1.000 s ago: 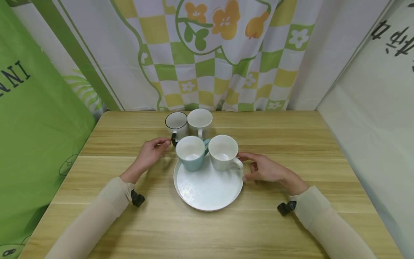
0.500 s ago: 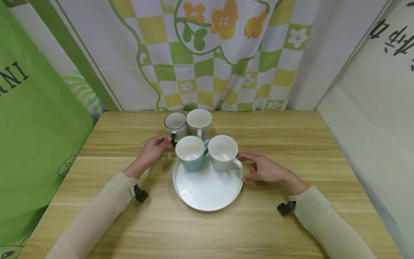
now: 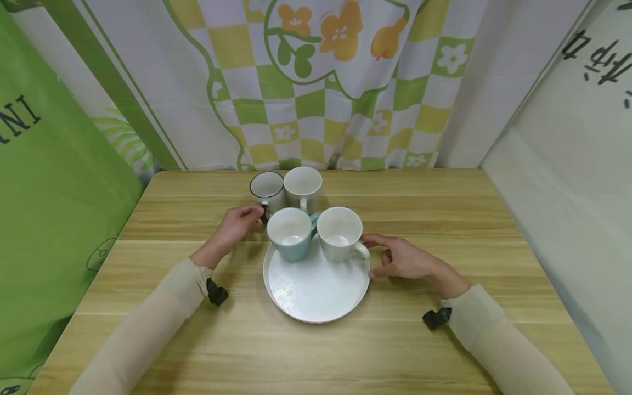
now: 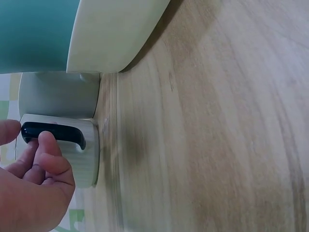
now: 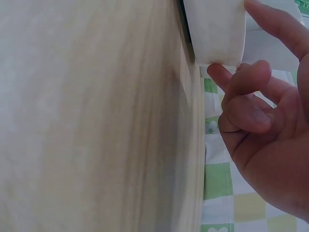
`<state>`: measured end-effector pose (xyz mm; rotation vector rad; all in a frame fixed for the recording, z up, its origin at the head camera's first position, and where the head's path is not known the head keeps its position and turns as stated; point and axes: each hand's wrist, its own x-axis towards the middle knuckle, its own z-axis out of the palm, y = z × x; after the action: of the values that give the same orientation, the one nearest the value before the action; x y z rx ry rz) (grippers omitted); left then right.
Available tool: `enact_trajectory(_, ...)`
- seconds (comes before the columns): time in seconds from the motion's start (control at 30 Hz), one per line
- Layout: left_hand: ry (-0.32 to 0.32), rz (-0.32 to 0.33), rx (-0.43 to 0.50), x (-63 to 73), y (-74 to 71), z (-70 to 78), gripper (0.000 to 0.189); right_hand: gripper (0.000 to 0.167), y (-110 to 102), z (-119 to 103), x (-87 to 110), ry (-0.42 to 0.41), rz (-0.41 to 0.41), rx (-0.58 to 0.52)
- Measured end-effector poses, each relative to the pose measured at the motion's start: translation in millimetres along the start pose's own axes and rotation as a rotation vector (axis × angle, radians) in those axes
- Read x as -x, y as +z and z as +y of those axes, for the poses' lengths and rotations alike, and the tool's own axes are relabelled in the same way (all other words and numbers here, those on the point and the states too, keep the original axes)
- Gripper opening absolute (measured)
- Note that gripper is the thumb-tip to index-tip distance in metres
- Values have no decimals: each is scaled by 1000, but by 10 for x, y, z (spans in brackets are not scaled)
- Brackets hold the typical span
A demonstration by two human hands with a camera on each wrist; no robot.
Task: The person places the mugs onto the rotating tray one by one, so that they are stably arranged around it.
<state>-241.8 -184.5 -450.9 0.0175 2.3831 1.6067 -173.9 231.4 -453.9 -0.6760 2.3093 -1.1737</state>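
Note:
My left hand [image 3: 239, 224] pinches the black handle [image 4: 53, 131] of a white mug with a dark rim [image 3: 267, 186], thumb on one side and fingers on the other. This mug stands on the table behind the round white plate [image 3: 316, 296], beside another white mug [image 3: 303, 184]. On the back part of the plate stand a light teal mug [image 3: 291, 235] and a cream-white mug [image 3: 339, 236], side by side. At the plate's right edge is my right hand [image 3: 405, 258]. Its thumb and forefinger, spread apart, touch the rim, seen also in the right wrist view, while the other fingers bend loosely.
The wooden table [image 3: 424, 351] reaches back to a checked, flowered curtain [image 3: 345, 109]. A green cloth [image 3: 64, 181] hangs on the left and a white cloth with dark writing [image 3: 568, 192] on the right. The teal mug's handle lies close to the cream-white mug.
My left hand has moved slightly right, and its fingers have closed on the dark-rimmed mug's black handle. My right hand stays at the plate's edge, and the mugs stand as before.

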Motion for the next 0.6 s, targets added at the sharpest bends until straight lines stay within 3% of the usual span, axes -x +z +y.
enact_trajectory(0.33,-32,2,40,-37,20,19,40,84,2,13,-4,7,0,1)
enact_trajectory(0.6,-34,-38,67,-60,-18,28,39,84,5,22,-7,14,-2,-7)
